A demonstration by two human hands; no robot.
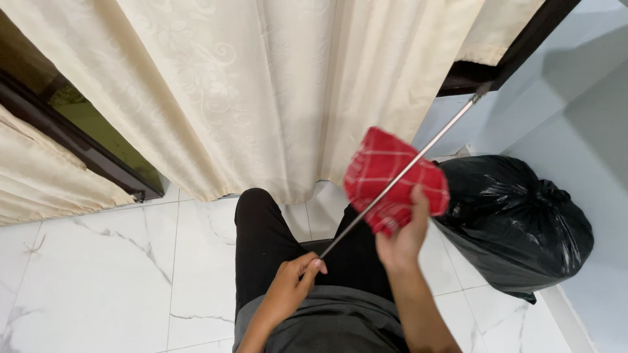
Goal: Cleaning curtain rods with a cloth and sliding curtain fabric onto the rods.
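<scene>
My left hand (292,283) grips the near end of a thin metal rod (451,128) that slants up to the right, its far tip near the dark window frame. A folded red checked cloth (381,171) is wrapped against the rod's middle, and my right hand (402,235) pinches it from below with the thumb on its edge. Both hands are over my lap, above black trousers.
Cream curtains (261,85) hang straight ahead over a dark-framed window (98,140). A full black rubbish bag (517,225) sits on the white marble floor tiles (118,274) at the right, against a pale blue wall (589,111).
</scene>
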